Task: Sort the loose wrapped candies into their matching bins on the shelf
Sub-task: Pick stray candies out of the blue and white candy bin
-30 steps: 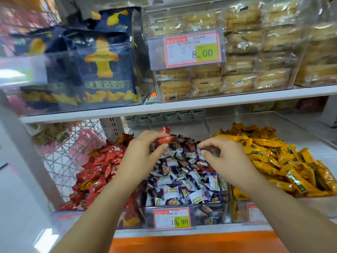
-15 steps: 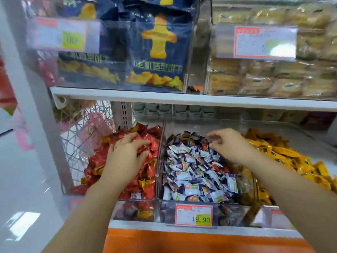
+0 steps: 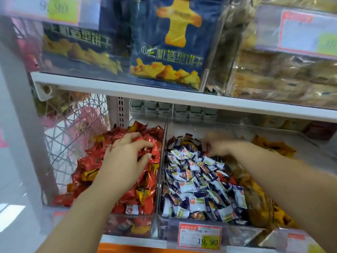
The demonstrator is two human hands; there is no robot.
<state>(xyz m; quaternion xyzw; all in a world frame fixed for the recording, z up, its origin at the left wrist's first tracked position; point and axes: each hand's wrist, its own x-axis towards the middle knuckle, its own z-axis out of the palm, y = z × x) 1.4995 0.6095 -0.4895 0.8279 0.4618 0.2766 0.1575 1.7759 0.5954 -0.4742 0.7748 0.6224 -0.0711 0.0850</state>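
- Red foil candies (image 3: 87, 165) fill the left clear bin (image 3: 127, 223) on the lower shelf, in the lower centre of the frame.
- The left hand (image 3: 125, 159) lies palm down on top of this red pile. Its fingers are spread and bent, with the tips among the wrappers near the back of the bin. I cannot tell if they pinch a candy.
- A clear divider wall (image 3: 162, 161) stands just right of this hand and separates the red pile from the middle bin.
- White-and-purple candies (image 3: 197, 187) fill the middle bin, and a few red and orange wrappers show among them.
- The right hand (image 3: 217, 145) is at the back of this middle pile, right of centre, with its fingers pointing down to the wrappers. It is blurred, so I cannot tell if it holds something.
- Yellow-orange candies (image 3: 273, 145) lie in the next bin to the right, partly behind the right forearm.
- A price tag (image 3: 199, 236) reading 19.90 hangs on the front of the middle bin.
- The white upper shelf (image 3: 127, 90) carries dark blue biscuit bags (image 3: 167, 42) at top centre and wrapped cakes (image 3: 282, 79) at upper right.
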